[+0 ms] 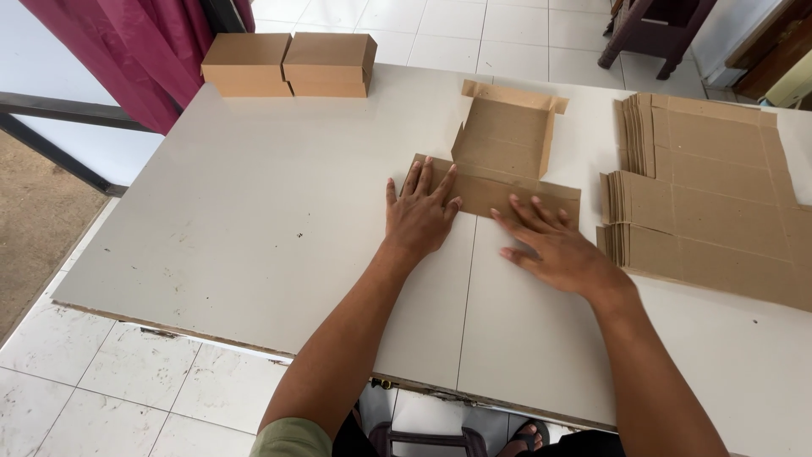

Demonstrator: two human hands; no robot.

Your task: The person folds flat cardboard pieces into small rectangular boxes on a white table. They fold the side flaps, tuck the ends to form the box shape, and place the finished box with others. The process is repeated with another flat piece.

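Head camera, looking down at a pale grey table [254, 220] with two bare forearms reaching away from the viewer.

The left hand [420, 216] lies flat, palm down, fingers spread, its fingertips pressing the near left end of a brown cardboard box blank [506, 156]. The right hand [554, 250] is also flat and open, fingers fanned, resting on the near right part of the same long front flap. Neither hand grips or pinches anything; both bear down, which looks like a way to hold the flap against the table and crease it along its fold.

Just beyond the fingertips, the blank is partly formed: its far side walls stand up while the near flap lies flat under the hands.

Right of the right hand, close by, sits a stack of flat unfolded box blanks [710, 199], within easy reach. Far beyond the left hand, at the table's far edge, two finished closed cardboard boxes [289, 63] sit side by side, touching, out of the working area.

Below the table edge, white floor tiles [127, 389] show.
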